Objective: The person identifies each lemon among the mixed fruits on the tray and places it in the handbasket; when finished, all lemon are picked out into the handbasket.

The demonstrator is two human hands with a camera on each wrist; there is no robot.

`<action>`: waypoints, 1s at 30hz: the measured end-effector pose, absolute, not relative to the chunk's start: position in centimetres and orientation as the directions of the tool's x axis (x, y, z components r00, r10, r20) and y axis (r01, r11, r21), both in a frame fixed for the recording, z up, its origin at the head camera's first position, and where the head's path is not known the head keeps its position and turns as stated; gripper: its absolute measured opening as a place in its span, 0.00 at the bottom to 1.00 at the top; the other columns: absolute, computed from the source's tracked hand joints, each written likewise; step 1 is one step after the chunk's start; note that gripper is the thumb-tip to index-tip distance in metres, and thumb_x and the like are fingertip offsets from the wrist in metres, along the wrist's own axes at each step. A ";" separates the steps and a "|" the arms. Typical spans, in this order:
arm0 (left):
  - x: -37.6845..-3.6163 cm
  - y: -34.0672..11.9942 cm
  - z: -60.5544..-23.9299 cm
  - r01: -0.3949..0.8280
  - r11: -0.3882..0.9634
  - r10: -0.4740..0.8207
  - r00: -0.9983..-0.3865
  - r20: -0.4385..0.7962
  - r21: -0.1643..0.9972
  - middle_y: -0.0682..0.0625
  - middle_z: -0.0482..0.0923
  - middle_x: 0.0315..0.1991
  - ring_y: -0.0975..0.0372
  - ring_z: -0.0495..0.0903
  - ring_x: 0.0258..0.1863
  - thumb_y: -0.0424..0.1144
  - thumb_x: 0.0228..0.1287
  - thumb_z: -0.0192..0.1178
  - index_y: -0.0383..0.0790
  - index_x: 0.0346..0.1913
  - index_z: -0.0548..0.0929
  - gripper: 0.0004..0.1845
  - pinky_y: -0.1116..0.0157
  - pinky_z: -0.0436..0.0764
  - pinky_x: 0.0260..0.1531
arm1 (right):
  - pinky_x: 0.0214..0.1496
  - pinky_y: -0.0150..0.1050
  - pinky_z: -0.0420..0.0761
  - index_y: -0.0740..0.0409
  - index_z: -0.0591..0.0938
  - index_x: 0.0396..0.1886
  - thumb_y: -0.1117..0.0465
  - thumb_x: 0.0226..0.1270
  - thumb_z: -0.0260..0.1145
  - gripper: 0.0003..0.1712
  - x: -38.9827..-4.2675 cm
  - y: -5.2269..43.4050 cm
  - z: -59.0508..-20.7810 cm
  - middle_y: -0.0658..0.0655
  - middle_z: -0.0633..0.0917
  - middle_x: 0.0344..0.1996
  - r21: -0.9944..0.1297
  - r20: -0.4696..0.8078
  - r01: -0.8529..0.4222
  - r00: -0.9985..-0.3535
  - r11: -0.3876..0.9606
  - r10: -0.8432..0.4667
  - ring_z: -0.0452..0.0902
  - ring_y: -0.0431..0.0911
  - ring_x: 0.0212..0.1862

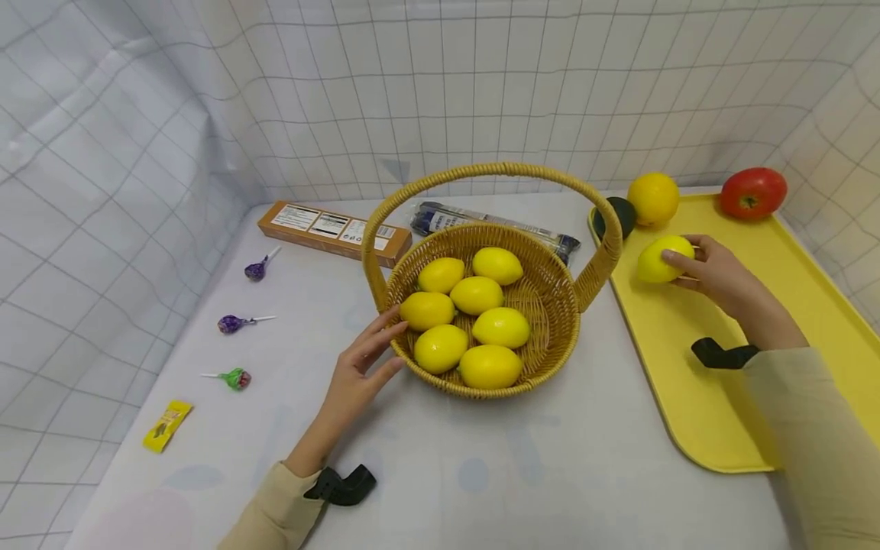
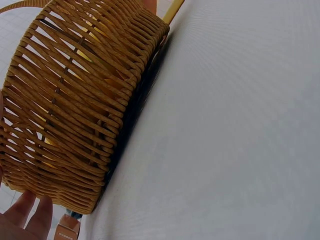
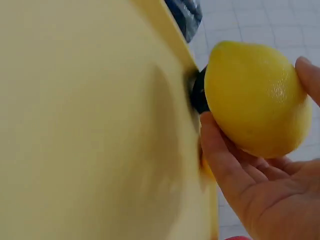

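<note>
A round wicker basket (image 1: 550, 336) with a tall arched handle stands on the table, with several yellow lemons (image 1: 491, 367) inside. My left hand (image 1: 359, 363) lies at the basket's left side, fingers spread and the fingertips at its rim. In the left wrist view, those fingers (image 2: 39, 220) are beside the woven wall (image 2: 70, 100). Over the yellow tray (image 1: 660, 359), my right hand (image 1: 732, 283) grips a lemon (image 1: 661, 260) between thumb and fingers. The right wrist view shows this lemon (image 3: 257, 100) held above the tray surface (image 3: 100, 125).
At the tray's far end sit a dark green fruit (image 1: 619, 217), an orange (image 1: 653, 198) and a red tomato-like fruit (image 1: 753, 193). Behind the basket lie an orange-brown box (image 1: 330, 231) and a dark packet (image 1: 495, 223). Lollipops (image 1: 236, 378) and a yellow wrapped candy (image 1: 168, 426) are at left.
</note>
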State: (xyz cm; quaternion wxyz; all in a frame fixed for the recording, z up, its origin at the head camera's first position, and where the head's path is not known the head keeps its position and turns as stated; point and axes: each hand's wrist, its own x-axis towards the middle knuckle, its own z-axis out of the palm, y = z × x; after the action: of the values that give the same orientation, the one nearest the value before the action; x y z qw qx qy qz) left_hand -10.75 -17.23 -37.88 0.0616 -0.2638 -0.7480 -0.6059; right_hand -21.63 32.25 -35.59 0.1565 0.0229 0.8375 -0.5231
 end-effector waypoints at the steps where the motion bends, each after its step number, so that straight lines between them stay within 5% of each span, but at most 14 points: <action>1: -10.7 -17.2 -37.8 0.473 0.132 0.319 -0.852 0.415 0.871 0.31 0.57 0.66 0.53 0.56 0.67 0.23 0.62 0.57 0.17 0.57 0.70 0.20 0.62 0.66 0.59 | 0.51 0.28 0.74 0.72 0.41 0.70 0.47 0.73 0.51 0.44 -20.7 32.0 -35.3 0.71 0.58 0.61 -0.871 -0.265 0.160 -0.949 0.465 -0.169 0.69 0.36 0.45; 7: -10.8 -17.3 -37.6 0.499 0.139 0.312 -0.842 0.441 0.855 0.30 0.58 0.65 0.50 0.57 0.66 0.20 0.61 0.56 0.19 0.57 0.70 0.20 0.64 0.67 0.59 | 0.46 0.30 0.74 0.64 0.60 0.64 0.68 0.72 0.51 0.23 -14.9 28.4 -33.7 0.58 0.73 0.50 -0.913 -0.045 -0.165 -0.870 0.374 -0.491 0.72 0.45 0.44; 13: -10.9 -17.3 -37.9 0.480 0.130 0.318 -0.849 0.422 0.868 0.31 0.58 0.66 0.52 0.56 0.67 0.22 0.62 0.56 0.19 0.57 0.70 0.20 0.62 0.66 0.59 | 0.46 0.38 0.77 0.61 0.62 0.66 0.72 0.70 0.52 0.26 -12.7 22.7 -33.1 0.62 0.70 0.55 -0.979 0.017 -0.153 -0.724 0.136 -0.690 0.73 0.51 0.46; 21: -10.9 -17.3 -38.5 0.473 0.136 0.311 -0.855 0.415 0.871 0.34 0.58 0.67 0.52 0.57 0.67 0.22 0.61 0.57 0.21 0.58 0.71 0.21 0.64 0.66 0.59 | 0.52 0.41 0.74 0.57 0.63 0.66 0.61 0.70 0.58 0.28 -14.5 16.9 -32.6 0.57 0.70 0.58 -0.952 -0.028 -0.174 -0.766 0.250 -0.642 0.69 0.52 0.53; 27: -11.8 -18.0 -40.6 0.472 0.119 0.317 -0.852 0.418 0.873 0.45 0.59 0.68 0.54 0.56 0.67 0.29 0.64 0.59 0.29 0.60 0.73 0.22 0.62 0.66 0.59 | 0.53 0.46 0.72 0.60 0.68 0.62 0.58 0.67 0.62 0.26 -16.1 15.8 -32.8 0.56 0.73 0.55 -0.853 -0.064 -0.321 -0.718 0.412 -0.693 0.69 0.49 0.51; 30: -11.6 -17.9 -40.0 0.474 0.136 0.310 -0.854 0.417 0.870 0.42 0.59 0.68 0.53 0.56 0.67 0.23 0.61 0.58 0.26 0.60 0.72 0.22 0.63 0.66 0.59 | 0.55 0.48 0.70 0.61 0.69 0.63 0.58 0.67 0.62 0.27 -16.1 15.8 -32.7 0.58 0.72 0.57 -0.799 -0.045 -0.400 -0.705 0.449 -0.708 0.68 0.49 0.53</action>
State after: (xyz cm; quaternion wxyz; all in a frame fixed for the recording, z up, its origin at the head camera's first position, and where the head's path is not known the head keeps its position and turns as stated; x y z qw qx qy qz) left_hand -11.59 -17.87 -40.00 0.0680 -0.2611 -0.7506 -0.6031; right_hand -16.05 15.80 -32.67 0.1898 -0.3338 0.8298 -0.4050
